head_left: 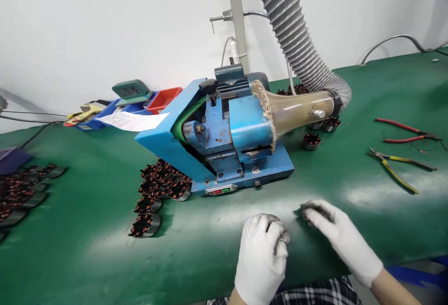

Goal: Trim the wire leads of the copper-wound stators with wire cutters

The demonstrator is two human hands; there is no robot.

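Note:
Both of my hands wear white gloves with dark-stained fingertips. My left hand [262, 253] is closed near the table's front edge, its fingers curled inward; whatever it holds is hidden. To its right, my right hand [331, 225] is low over the green tabletop, thumb and fingers bent together, and I cannot make out anything between them. Beyond both hands stands a blue belt-grinding machine [252, 127] with red and green switch buttons [222, 190]. Left of its base sit several motor stators [150, 225] with copper windings and metal rings. Another stator [311, 141] sits right of the machine.
A ribbed grey hose [290, 20] joins the machine's tan duct [301, 107]. Red-handled pliers [402, 130] and yellow-handled cutters [395, 165] lie at right. Blue bins [105, 116], a red bin [164, 99] and a paper sheet [135, 120] are at back left. More stators [24, 193] line the left.

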